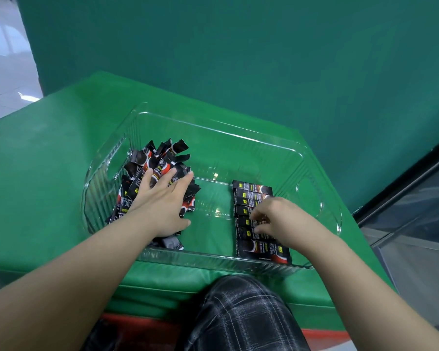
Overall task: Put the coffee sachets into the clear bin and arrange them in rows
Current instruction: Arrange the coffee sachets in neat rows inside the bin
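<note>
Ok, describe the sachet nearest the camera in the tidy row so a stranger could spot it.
Find the clear bin on the green table. At its right side is a neat row of sachets. The nearest sachet lies fully uncovered, just below the right hand.

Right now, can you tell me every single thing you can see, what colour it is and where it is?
clear bin: one, see-through, on the green mat in front of the person.
loose sachet pile: one heap, too jumbled to count, black and red, left end of the bin.
sachet row: one neat row, about six or seven, black and red, right part of the bin.
green mat: one, bright green, under the bin.
green wall: dark green, behind the mat.
checked trousers: one knee, dark plaid, bottom middle.
left hand: one, fingers spread flat on the pile.
right hand: one, fingers curled at the row.
</note>
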The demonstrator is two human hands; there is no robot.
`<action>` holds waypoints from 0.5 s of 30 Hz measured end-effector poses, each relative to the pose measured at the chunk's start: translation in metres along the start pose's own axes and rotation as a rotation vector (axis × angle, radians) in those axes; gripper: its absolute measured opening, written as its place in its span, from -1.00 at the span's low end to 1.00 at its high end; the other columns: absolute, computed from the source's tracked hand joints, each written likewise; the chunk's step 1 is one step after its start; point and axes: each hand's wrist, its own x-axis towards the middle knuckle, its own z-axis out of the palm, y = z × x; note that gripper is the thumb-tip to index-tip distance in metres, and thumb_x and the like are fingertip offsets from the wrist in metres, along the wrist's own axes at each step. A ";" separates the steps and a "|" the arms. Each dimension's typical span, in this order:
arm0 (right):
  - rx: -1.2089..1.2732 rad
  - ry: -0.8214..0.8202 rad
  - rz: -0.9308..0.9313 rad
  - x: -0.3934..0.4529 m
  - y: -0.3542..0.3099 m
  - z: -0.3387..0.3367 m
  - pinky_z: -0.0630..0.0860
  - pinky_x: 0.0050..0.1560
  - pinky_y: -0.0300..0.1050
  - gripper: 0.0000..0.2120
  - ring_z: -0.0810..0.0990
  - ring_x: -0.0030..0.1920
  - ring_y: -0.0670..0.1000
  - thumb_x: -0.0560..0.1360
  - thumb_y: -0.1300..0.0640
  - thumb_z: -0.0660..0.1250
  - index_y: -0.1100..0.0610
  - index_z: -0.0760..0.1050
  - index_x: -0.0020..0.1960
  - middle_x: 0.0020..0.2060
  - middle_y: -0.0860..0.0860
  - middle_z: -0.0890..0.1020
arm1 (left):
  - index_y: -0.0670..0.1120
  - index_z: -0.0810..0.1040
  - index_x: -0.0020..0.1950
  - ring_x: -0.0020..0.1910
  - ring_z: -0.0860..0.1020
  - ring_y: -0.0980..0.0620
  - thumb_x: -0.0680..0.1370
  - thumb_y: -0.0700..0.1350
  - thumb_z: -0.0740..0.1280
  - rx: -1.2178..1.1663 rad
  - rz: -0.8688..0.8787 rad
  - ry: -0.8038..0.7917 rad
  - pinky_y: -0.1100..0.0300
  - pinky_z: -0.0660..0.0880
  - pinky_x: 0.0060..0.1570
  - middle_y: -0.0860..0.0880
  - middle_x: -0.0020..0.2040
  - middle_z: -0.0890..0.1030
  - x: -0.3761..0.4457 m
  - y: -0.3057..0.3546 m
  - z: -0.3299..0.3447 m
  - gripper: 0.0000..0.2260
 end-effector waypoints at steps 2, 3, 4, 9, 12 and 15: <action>-0.048 -0.037 0.044 -0.003 -0.002 0.002 0.49 0.08 -0.11 -0.72 0.54 0.06 0.01 0.46 0.05 0.41 0.09 0.54 0.14 0.06 0.01 0.61 | 0.00 -0.28 0.55 0.54 -0.20 0.08 0.50 0.21 0.32 -0.004 0.001 -0.001 -0.15 -0.34 0.42 0.05 0.52 0.23 0.000 0.000 0.000 -0.09; -0.063 -0.053 0.057 -0.003 -0.002 0.004 0.50 0.05 -0.10 -0.72 0.55 0.04 0.02 0.46 0.05 0.41 0.10 0.54 0.14 0.04 0.02 0.61 | 0.00 -0.27 0.55 0.55 -0.20 0.08 0.50 0.21 0.32 -0.004 0.002 -0.001 -0.15 -0.34 0.43 0.05 0.52 0.23 -0.001 0.000 0.000 -0.09; -0.079 -0.069 0.065 -0.004 -0.003 0.005 0.51 0.03 -0.09 -0.72 0.55 0.03 0.03 0.46 0.04 0.41 0.10 0.53 0.13 0.02 0.02 0.61 | 0.00 -0.27 0.55 0.55 -0.20 0.08 0.50 0.21 0.32 -0.004 0.002 0.000 -0.15 -0.34 0.43 0.05 0.52 0.23 -0.001 0.000 0.000 -0.09; -0.111 -0.066 0.094 -0.005 -0.004 0.010 0.53 -0.02 -0.08 -0.75 0.55 -0.02 0.03 0.47 -0.02 0.37 0.10 0.51 0.07 -0.02 0.02 0.60 | 0.00 -0.26 0.55 0.55 -0.20 0.08 0.50 0.20 0.32 -0.006 0.002 -0.001 -0.15 -0.35 0.42 0.05 0.53 0.21 -0.001 0.001 -0.001 -0.10; -0.112 -0.040 0.095 -0.005 -0.003 0.011 0.52 0.00 -0.07 -0.72 0.51 0.02 0.03 0.47 -0.05 0.37 0.11 0.51 0.08 0.01 0.03 0.56 | 0.00 -0.27 0.55 0.54 -0.20 0.08 0.50 0.21 0.32 0.000 0.001 -0.005 -0.14 -0.35 0.42 0.05 0.54 0.21 0.000 0.000 -0.001 -0.09; -0.078 -0.066 0.115 -0.005 -0.004 0.010 0.51 -0.01 -0.07 -0.71 0.52 0.00 0.04 0.46 -0.04 0.38 0.11 0.51 0.08 0.01 0.04 0.58 | 0.00 -0.27 0.55 0.54 -0.20 0.08 0.50 0.21 0.32 0.006 -0.001 -0.010 -0.14 -0.35 0.42 0.05 0.54 0.19 -0.001 0.000 -0.001 -0.09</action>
